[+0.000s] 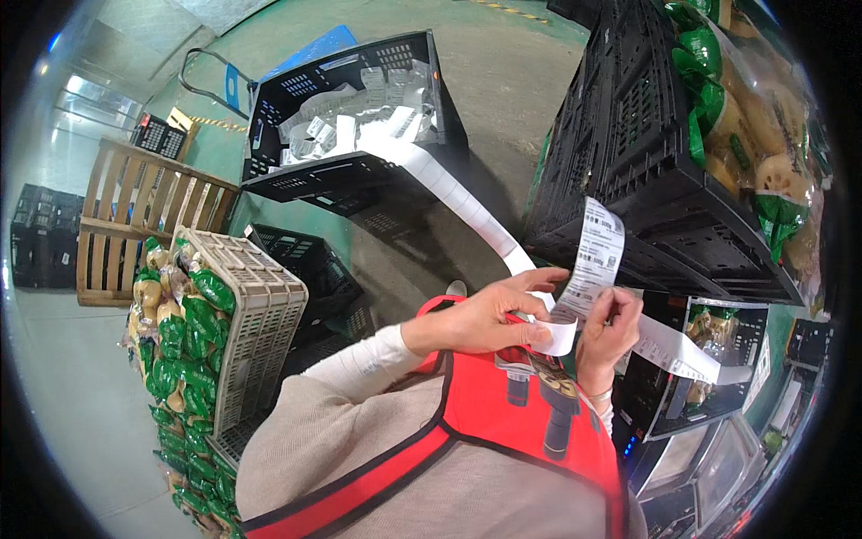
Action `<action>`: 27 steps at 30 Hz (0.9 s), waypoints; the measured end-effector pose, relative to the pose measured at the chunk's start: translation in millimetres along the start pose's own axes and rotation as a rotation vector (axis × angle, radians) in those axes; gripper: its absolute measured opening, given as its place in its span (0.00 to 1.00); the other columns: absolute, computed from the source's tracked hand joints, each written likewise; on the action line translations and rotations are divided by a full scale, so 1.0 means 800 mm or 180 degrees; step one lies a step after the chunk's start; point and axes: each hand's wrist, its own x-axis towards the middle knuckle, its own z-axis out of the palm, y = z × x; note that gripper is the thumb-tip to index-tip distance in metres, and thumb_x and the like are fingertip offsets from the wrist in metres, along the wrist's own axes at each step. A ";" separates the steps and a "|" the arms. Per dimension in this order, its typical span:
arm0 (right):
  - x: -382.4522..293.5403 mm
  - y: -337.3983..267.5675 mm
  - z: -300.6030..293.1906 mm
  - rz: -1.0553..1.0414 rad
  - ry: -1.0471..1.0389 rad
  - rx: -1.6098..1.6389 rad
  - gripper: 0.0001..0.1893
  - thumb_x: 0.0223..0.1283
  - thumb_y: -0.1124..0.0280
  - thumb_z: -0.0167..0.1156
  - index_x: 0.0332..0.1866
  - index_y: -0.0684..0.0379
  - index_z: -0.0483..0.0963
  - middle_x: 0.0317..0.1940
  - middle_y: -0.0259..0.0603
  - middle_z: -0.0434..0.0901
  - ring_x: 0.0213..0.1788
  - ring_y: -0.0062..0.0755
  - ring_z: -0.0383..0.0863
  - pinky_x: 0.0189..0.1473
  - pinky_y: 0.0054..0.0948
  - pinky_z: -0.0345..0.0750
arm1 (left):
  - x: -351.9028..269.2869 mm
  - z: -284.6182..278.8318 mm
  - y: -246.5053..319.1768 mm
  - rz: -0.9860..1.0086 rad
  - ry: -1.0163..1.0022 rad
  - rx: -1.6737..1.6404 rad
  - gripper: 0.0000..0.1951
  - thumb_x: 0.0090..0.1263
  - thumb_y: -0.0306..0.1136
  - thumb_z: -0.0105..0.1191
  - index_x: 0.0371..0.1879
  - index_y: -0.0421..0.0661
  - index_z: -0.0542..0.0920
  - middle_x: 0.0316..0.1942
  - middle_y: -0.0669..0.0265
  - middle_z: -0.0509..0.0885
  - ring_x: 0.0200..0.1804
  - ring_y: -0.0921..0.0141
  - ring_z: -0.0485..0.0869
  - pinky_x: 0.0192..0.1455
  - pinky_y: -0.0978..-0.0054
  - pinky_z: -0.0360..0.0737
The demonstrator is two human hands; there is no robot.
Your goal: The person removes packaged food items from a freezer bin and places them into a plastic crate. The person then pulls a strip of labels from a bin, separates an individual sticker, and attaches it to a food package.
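Observation:
A long strip of printed white labels [596, 246] runs through both hands in front of my chest. My left hand [488, 313] pinches a curled part of the strip between thumb and fingers. Close beside it, my right hand [609, 327] grips the strip with bent fingers, and a printed length stands up between the hands. On the left, the strip's paper tail [458, 202] stretches to a black plastic crate [343, 168] heaped with loose label strips [350, 128]. Another length of labels [677, 350] extends to the right past my right wrist.
Black crates [626, 128] with bagged butternut-like squash [761, 128] stand close on the right. A pale crate [262, 316] sits at left beside stacked bags in green packaging [195, 330]. Beyond are a wooden pallet [135, 222] and a hand cart's handle [202, 81].

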 end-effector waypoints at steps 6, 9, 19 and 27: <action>0.009 -0.036 0.028 -0.0406 -0.0227 0.0224 0.06 0.59 0.78 0.61 0.40 0.62 0.72 0.32 0.46 0.79 0.30 0.40 0.81 0.33 0.31 0.78 | -0.012 0.003 -0.007 0.0126 0.0332 0.0410 0.05 0.62 0.30 0.62 0.32 0.42 0.84 0.43 0.58 0.76 0.49 0.62 0.77 0.53 0.69 0.72; 0.004 -0.049 0.032 -0.0198 -0.0370 0.0618 0.07 0.58 0.79 0.61 0.40 0.63 0.72 0.31 0.46 0.78 0.29 0.40 0.80 0.33 0.30 0.77 | -0.012 -0.006 -0.010 -0.0083 0.0511 0.0631 0.06 0.61 0.28 0.62 0.33 0.40 0.84 0.37 0.59 0.79 0.41 0.67 0.81 0.45 0.74 0.75; -0.007 -0.072 0.046 0.0643 -0.0167 0.1810 0.17 0.56 0.79 0.64 0.48 0.64 0.68 0.27 0.42 0.78 0.29 0.23 0.79 0.34 0.25 0.76 | -0.021 -0.018 -0.006 -0.0111 0.0663 0.1791 0.04 0.56 0.23 0.62 0.29 0.35 0.84 0.24 0.61 0.82 0.26 0.72 0.80 0.29 0.77 0.74; -0.016 -0.043 0.021 0.1821 -0.0452 0.3183 0.23 0.60 0.82 0.59 0.58 0.64 0.59 0.32 0.38 0.79 0.33 0.16 0.76 0.35 0.19 0.75 | -0.014 -0.014 -0.018 -0.0095 -0.0004 0.1606 0.07 0.58 0.27 0.67 0.31 0.36 0.85 0.23 0.65 0.80 0.25 0.77 0.74 0.27 0.80 0.67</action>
